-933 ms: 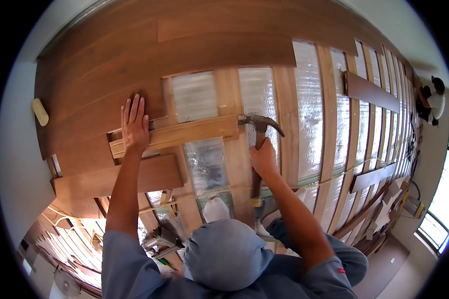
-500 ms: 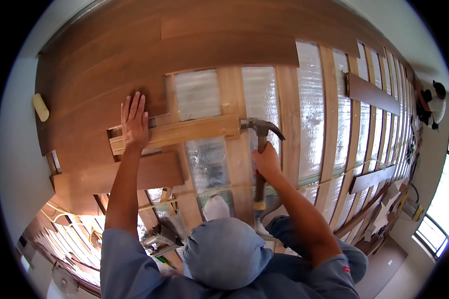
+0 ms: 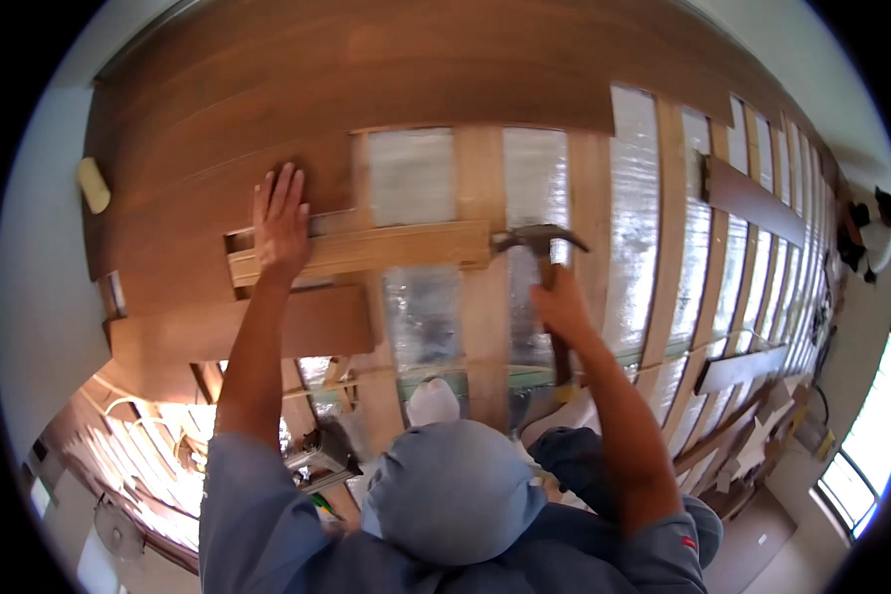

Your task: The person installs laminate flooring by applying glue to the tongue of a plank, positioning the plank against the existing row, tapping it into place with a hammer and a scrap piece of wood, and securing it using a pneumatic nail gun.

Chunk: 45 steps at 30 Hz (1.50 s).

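Note:
My left hand [image 3: 282,223] lies with outstretched fingers across the left part of a pale wooden strip [image 3: 396,245] and the brown laminated boards [image 3: 198,119] beside it. My right hand [image 3: 561,302] grips the wooden handle of a claw hammer [image 3: 540,240], whose blurred head is at the strip's right end; whether it touches is unclear. Pale battens [image 3: 480,366] with silvery foil [image 3: 416,317] between them run around the strip. A loose brown board [image 3: 307,322] lies just below it. A white sock or shoe [image 3: 434,399] shows under my hands.
Another person [image 3: 871,238] crouches at the far right by the wall. Loose boards [image 3: 747,198] lie across the battens. A metal tool [image 3: 322,460] sits lower left, a thin hose [image 3: 663,361] crosses the battens, a cream cylinder [image 3: 94,185] is at the left edge, and a window [image 3: 861,436] is lower right.
The view has shifted, so the floor appears further right. My right hand and hammer have moved slightly right relative to the strip's end and are blurred. My left hand stays in place.

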Each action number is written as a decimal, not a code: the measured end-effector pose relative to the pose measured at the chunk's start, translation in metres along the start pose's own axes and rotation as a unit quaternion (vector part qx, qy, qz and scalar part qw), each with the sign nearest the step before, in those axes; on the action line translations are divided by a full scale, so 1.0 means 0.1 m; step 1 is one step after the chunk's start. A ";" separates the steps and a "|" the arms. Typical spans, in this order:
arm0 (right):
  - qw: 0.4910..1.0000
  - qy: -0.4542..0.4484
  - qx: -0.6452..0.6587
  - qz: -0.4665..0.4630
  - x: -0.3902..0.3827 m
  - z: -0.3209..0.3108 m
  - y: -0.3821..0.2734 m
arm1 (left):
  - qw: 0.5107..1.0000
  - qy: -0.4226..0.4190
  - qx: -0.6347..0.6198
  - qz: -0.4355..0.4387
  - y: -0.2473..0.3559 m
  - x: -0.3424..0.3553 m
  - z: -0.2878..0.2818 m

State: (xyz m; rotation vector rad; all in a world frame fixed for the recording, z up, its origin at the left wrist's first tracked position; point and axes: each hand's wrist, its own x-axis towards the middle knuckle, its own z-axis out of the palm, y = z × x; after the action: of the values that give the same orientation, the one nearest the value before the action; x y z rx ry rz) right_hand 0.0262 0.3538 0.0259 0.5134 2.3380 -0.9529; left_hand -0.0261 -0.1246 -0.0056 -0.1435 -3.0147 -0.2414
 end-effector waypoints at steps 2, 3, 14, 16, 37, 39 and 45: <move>0.999 -0.006 0.040 0.017 -0.01 -0.38 -0.35 | 0.997 -0.025 0.071 -0.003 -0.19 0.05 0.00; 0.990 0.045 0.133 0.016 0.05 -0.44 -0.11 | 0.994 -0.053 0.099 -0.008 -0.14 0.08 0.00; 0.989 -0.044 0.137 0.042 -0.16 -0.31 -0.59 | 0.999 0.015 -0.034 -0.015 -0.07 0.05 -0.23; 0.968 0.031 0.240 0.062 -0.14 -0.46 -0.62 | 0.999 0.020 -0.034 -0.014 -0.07 0.08 -0.25; 0.981 -0.051 0.170 0.078 -0.16 -0.11 -0.58 | 0.999 0.029 -0.013 -0.009 -0.08 0.12 -0.12; 0.986 -0.071 0.145 0.050 -0.17 -0.36 -0.64 | 1.000 0.023 -0.014 -0.017 -0.09 0.09 -0.16; 0.963 0.060 0.252 0.078 -0.04 -0.11 -0.34 | 0.998 0.046 -0.041 0.000 -0.04 0.16 -0.16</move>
State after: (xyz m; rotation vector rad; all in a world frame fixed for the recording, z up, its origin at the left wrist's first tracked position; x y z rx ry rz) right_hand 0.0076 0.3381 0.0526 0.9618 2.1050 -1.4800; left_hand -0.0410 -0.1296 0.0119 -0.1354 -2.9153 -0.3603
